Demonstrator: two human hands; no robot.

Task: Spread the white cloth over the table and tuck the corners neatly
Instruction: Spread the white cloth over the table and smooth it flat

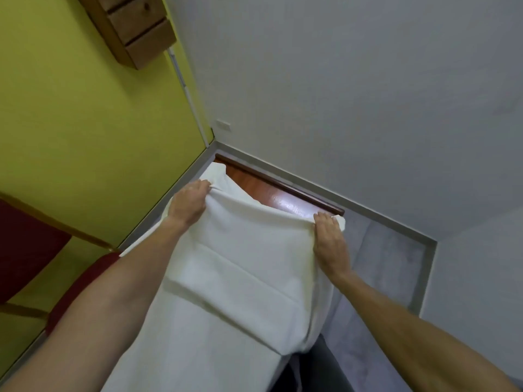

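A white cloth (240, 267) covers most of a reddish-brown wooden table (263, 188) that runs away from me into the room's corner. Fold creases cross the cloth. Its far edge is lifted and stretched between my hands, leaving a strip of bare wood beyond it. My left hand (188, 203) pinches the far left part of that edge. My right hand (329, 244) grips the far right corner near the table's right end. Both arms reach forward over the cloth.
A yellow-green wall (99, 123) runs along the table's left side, a white wall (353, 94) behind it. A wooden drawer unit (133, 26) hangs on the yellow wall. A red-cushioned chair (25, 244) stands at the left. Grey floor (385, 264) lies to the right.
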